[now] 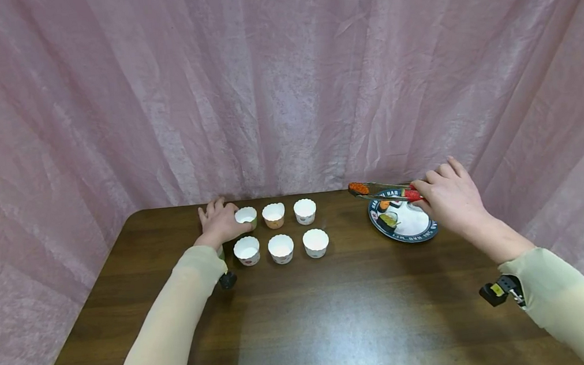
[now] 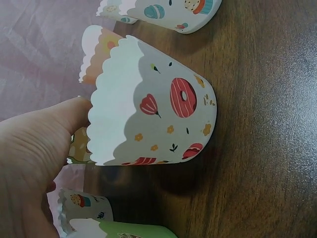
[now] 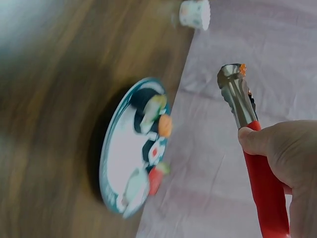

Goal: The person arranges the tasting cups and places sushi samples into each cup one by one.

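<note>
My left hand (image 1: 219, 222) is at the back left, with its thumb and index finger around a green patterned paper cup (image 1: 253, 220). In the left wrist view the thumb crosses just behind a white baking cup with a donut print (image 2: 148, 106), which partly hides the held cup (image 2: 80, 146). My right hand (image 1: 452, 197) grips red-handled metal tongs (image 3: 242, 106) above a round plate (image 1: 415, 235). An orange-topped sushi piece (image 1: 358, 188) is between the tong tips, which point left toward the cups. Several sushi pieces (image 3: 154, 151) lie on the plate.
More paper cups, such as a back-row cup (image 1: 305, 211) and a front-row cup (image 1: 316, 243), stand in two rows. Another green cup (image 2: 143, 231) is beside the left wrist, largely hidden in the head view. A pink curtain (image 1: 284, 90) hangs behind the wooden table (image 1: 335, 318).
</note>
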